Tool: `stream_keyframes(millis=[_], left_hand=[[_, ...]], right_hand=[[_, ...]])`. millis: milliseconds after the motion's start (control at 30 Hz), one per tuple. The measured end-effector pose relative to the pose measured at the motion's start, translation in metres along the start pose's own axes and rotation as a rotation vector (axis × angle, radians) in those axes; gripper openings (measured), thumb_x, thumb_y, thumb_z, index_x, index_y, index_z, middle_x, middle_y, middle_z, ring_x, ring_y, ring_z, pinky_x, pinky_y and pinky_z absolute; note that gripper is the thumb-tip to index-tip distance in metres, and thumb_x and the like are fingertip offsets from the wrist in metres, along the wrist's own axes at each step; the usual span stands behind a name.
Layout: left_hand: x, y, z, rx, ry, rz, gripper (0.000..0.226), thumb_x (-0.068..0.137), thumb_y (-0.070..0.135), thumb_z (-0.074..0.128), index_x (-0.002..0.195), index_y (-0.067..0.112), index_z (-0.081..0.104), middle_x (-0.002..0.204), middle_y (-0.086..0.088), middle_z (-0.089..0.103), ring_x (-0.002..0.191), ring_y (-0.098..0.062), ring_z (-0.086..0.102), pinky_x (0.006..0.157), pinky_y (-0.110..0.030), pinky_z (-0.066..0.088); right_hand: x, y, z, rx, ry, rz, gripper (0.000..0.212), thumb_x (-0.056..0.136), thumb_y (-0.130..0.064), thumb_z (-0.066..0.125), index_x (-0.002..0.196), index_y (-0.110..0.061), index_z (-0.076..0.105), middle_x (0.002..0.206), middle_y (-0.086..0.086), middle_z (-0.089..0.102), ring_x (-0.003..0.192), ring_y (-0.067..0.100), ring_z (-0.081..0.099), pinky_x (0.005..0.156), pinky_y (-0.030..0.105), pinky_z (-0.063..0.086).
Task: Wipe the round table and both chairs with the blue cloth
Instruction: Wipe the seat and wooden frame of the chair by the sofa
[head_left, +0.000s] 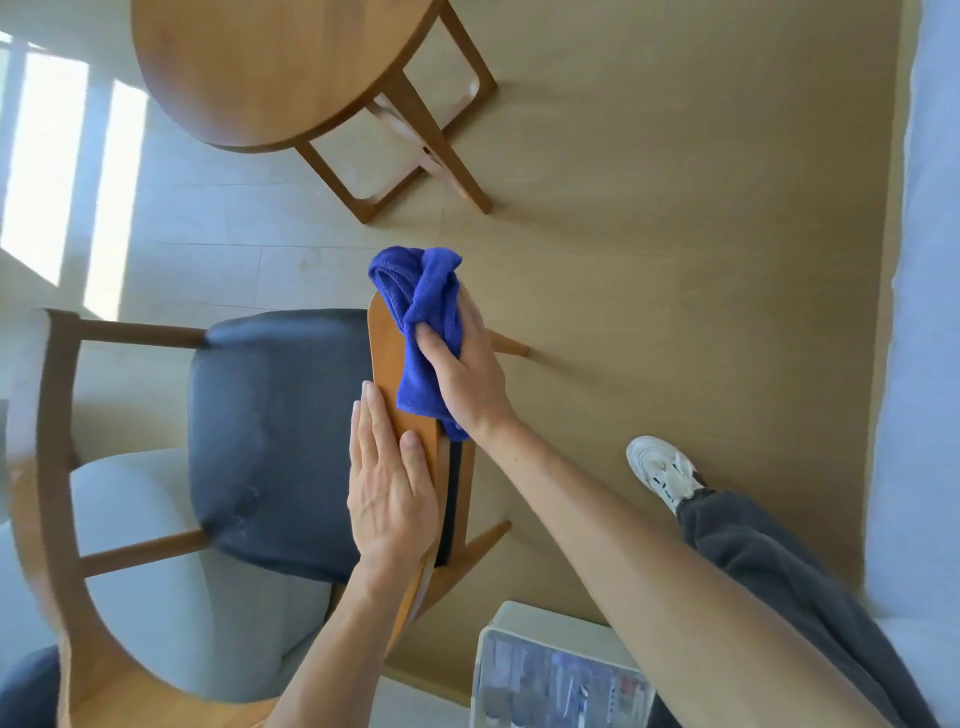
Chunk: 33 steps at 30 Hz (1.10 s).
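Observation:
The bunched blue cloth (418, 306) lies over the far end of a wooden chair backrest (387, 353), seen from above. My right hand (465, 374) grips the cloth, thumb on the inner side and fingers wrapped behind the rail. My left hand (389, 478) rests flat with straight fingers on the nearer part of the same backrest. This chair has a dark padded seat (270, 441). The round wooden table (260, 67) stands beyond it at the top. A second chair with a curved wooden back (47, 467) and a grey cushion sits at the left.
A white bin or box (550, 675) with clutter inside stands on the floor by my legs. My white shoe (662, 470) is planted to the right. A pale wall or bedding edge (919, 364) runs along the right side. Sunlit tiles lie at the left.

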<state>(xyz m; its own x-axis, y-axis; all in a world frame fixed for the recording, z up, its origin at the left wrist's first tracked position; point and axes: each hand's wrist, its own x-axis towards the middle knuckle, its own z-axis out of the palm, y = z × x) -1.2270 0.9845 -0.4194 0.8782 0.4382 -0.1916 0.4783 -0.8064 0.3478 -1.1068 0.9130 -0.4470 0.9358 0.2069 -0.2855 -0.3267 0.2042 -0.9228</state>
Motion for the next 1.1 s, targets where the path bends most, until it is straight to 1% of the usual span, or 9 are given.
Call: stream_keyframes(millis=[200,400,533,600,667,767,833,900,1100], left_hand=[[0.0,-0.004,-0.002,-0.054,-0.022,0.0,0.05,0.096,0.056,0.011,0.141,0.057,-0.009,0.149,0.038,-0.002,0.143,0.009,0.002,0.102,-0.02,0.019],[0.004,-0.012,-0.005,-0.095,-0.06,-0.015,0.051,0.1,0.048,0.02,0.146,0.053,-0.004,0.154,0.033,0.005,0.143,0.005,0.009,0.113,-0.033,0.023],[0.003,-0.015,-0.007,-0.122,-0.098,0.008,0.054,0.1,0.05,0.018,0.149,0.046,-0.004,0.152,0.033,0.003,0.144,0.002,0.009,0.117,-0.041,0.023],[0.001,-0.017,-0.008,-0.14,-0.119,0.017,0.055,0.1,0.048,0.019,0.15,0.041,-0.004,0.155,0.027,0.003,0.145,-0.001,0.009,0.118,-0.043,0.023],[0.002,-0.018,-0.01,-0.156,-0.139,0.02,0.054,0.102,0.045,0.02,0.151,0.039,-0.003,0.158,0.02,0.004,0.146,-0.005,0.009,0.119,-0.044,0.021],[0.001,-0.023,-0.016,-0.172,-0.135,0.06,0.053,0.101,0.045,0.021,0.151,0.038,0.005,0.155,0.026,0.004,0.145,0.002,0.002,0.12,-0.034,0.011],[-0.008,-0.034,-0.023,-0.151,-0.137,0.079,0.052,0.101,0.046,0.02,0.151,0.038,0.012,0.152,0.032,0.004,0.142,0.01,-0.002,0.117,-0.026,0.006],[-0.027,-0.055,-0.033,-0.072,-0.159,0.056,0.052,0.1,0.047,0.02,0.151,0.037,0.014,0.152,0.03,0.004,0.14,0.012,-0.004,0.116,-0.025,0.004],[-0.1,-0.126,-0.049,0.16,-0.234,-0.032,0.058,0.098,0.044,0.013,0.152,0.025,0.018,0.159,0.011,0.014,0.146,-0.003,0.002,0.121,-0.034,0.007]], right_hand=[[-0.107,0.024,0.003,0.206,0.069,0.161,0.055,0.094,-0.029,0.054,0.146,-0.021,0.036,0.145,-0.002,0.047,0.136,0.015,0.042,0.114,0.048,0.032],[-0.194,0.043,0.01,0.187,0.015,0.266,0.06,0.093,-0.04,0.053,0.147,-0.028,0.03,0.146,-0.008,0.044,0.137,0.01,0.04,0.115,0.045,0.032],[-0.163,0.04,0.003,0.157,-0.008,0.232,0.052,0.095,-0.032,0.051,0.144,-0.027,0.033,0.141,-0.01,0.049,0.131,0.006,0.045,0.113,0.033,0.035],[-0.123,0.032,-0.003,0.114,0.01,0.194,0.048,0.094,-0.036,0.051,0.14,-0.03,0.038,0.134,-0.011,0.054,0.124,0.001,0.05,0.104,0.018,0.039],[-0.071,0.019,-0.007,0.053,0.012,0.15,0.042,0.094,-0.033,0.051,0.135,-0.027,0.043,0.127,-0.006,0.058,0.114,0.003,0.055,0.095,0.015,0.041],[-0.015,-0.002,-0.004,-0.048,-0.008,0.053,0.033,0.093,-0.02,0.05,0.125,-0.012,0.05,0.116,0.005,0.062,0.102,0.01,0.059,0.093,0.023,0.046],[-0.017,-0.003,0.002,-0.079,0.032,-0.019,0.035,0.092,-0.016,0.051,0.126,-0.009,0.05,0.119,0.006,0.06,0.11,0.014,0.057,0.099,0.034,0.046],[-0.051,0.006,0.008,-0.078,0.092,-0.021,0.041,0.093,-0.016,0.053,0.133,-0.01,0.046,0.128,0.005,0.056,0.12,0.017,0.053,0.104,0.042,0.042],[-0.203,0.054,0.045,-0.024,0.22,0.19,0.061,0.093,-0.028,0.05,0.144,-0.002,0.029,0.143,0.014,0.042,0.132,0.025,0.043,0.11,0.046,0.034]])
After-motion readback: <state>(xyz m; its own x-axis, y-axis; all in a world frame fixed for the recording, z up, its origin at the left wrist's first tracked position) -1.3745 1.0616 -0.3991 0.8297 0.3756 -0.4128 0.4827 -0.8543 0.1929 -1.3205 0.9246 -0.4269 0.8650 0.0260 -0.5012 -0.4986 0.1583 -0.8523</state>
